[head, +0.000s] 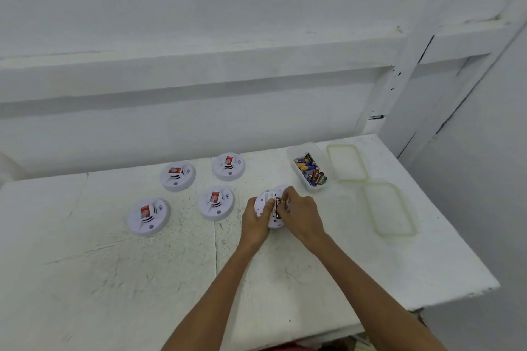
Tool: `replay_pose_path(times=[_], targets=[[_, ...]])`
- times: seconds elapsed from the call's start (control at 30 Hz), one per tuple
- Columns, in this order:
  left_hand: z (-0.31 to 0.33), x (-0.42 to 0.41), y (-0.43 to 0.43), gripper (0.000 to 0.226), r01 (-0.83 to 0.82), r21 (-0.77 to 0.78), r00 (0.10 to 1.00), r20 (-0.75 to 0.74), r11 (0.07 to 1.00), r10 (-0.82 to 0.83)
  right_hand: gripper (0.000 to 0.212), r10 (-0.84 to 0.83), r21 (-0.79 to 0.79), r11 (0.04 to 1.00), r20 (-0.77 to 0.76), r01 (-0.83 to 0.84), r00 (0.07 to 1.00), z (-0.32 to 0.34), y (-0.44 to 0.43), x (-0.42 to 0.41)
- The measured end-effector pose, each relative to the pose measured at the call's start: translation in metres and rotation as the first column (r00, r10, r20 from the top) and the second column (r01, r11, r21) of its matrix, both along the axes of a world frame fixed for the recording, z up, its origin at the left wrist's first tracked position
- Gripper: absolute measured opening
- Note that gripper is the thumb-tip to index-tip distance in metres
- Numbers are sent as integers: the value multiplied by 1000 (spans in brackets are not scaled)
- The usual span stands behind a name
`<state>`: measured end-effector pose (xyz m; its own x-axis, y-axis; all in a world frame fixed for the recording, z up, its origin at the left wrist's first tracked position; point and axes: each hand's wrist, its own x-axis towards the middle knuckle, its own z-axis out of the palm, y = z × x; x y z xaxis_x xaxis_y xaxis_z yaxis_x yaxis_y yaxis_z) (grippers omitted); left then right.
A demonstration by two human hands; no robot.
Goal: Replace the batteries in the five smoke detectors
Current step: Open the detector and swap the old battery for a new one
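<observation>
The table (114, 279) is white, and its top has many scratches, dark specks and a few long seams. Near its far right corner lies a clear rectangular lid with a pale green rim (347, 162). A second lid of the same kind (390, 209) lies nearer, along the right edge. Behind the table stands a white wall with a horizontal ledge (199, 65), and a white post (399, 80) is at the right.

**Hands cover most of the open detector**

The left hand (255, 219), which grips the smoke detector (269, 199), and the right hand (299, 214) hide most of it; only part of its back shows. A yellowish speck (281, 201) at the right fingertips is perhaps a battery end, too small to tell. Print on the red stickers (215, 197) and on the batteries (309, 169) in the clear tub (293, 151) is unreadable. Both forearms run off the bottom edge.
</observation>
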<state>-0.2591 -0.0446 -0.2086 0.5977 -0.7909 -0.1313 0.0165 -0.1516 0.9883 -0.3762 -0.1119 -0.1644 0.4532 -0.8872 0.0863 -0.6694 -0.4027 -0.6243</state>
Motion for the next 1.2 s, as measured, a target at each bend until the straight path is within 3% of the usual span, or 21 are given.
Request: replay_pose_path(times=[0.33, 0.63, 0.8, 0.97, 1.1, 1.2], targets=[[3, -2, 4, 28, -8, 4, 1000, 0, 1000, 8, 18, 23, -36, 999, -83, -26, 996, 5, 0, 5], [4, -3, 1, 31, -33, 49, 998, -42, 998, 35, 20, 22, 19, 1000, -20, -21, 1000, 7, 4, 5], [8, -5, 1, 32, -48, 50, 998, -43, 998, 50, 18, -17, -80, 997, -31, 14, 999, 4, 12, 4], [3, -5, 0, 35, -72, 70, 994, -82, 995, 78, 6, -40, -92, 994, 187, 58, 982, 11, 14, 0], [9, -7, 1, 33, -51, 73, 997, -61, 996, 55, 7, -190, 10, 978, 437, 207, 879, 35, 0, -25], [10, -13, 1, 34, -35, 57, 995, -89, 998, 40, 7, -290, 44, 952, 440, 302, 850, 40, -12, -55]])
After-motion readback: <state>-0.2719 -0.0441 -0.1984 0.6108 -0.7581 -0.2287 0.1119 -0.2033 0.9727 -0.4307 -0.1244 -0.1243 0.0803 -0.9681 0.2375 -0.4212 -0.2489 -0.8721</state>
